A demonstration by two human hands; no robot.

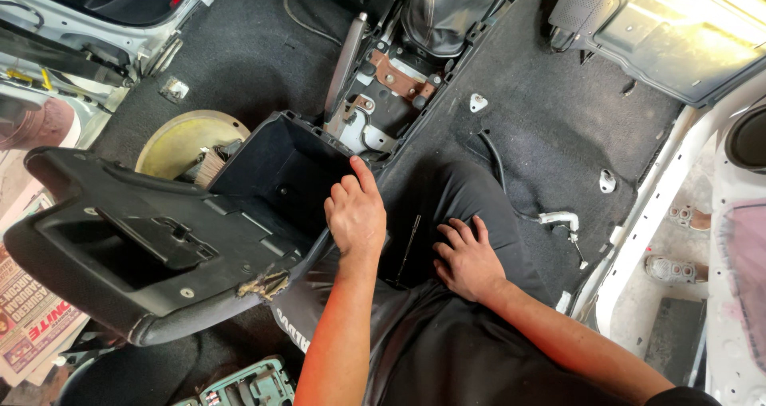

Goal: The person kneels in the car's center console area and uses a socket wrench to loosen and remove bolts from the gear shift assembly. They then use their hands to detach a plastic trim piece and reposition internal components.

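Note:
A large black plastic centre console (159,246) lies tilted on its side over the left of the dark carpeted car floor (550,127). Its open storage box faces the middle. My left hand (356,213) grips the rim of that box, fingers curled over the edge. My right hand (467,256) rests flat on my thigh in black trousers, fingers spread, holding nothing.
Ahead stand the handbrake lever (347,55) and the gear shift boot (451,7) on the bare tunnel. A round yellowish disc (179,139) lies behind the console. A green tool case (251,386), newspapers (32,318), a loose cable (499,163), and someone's sandalled foot (670,270) outside the right door.

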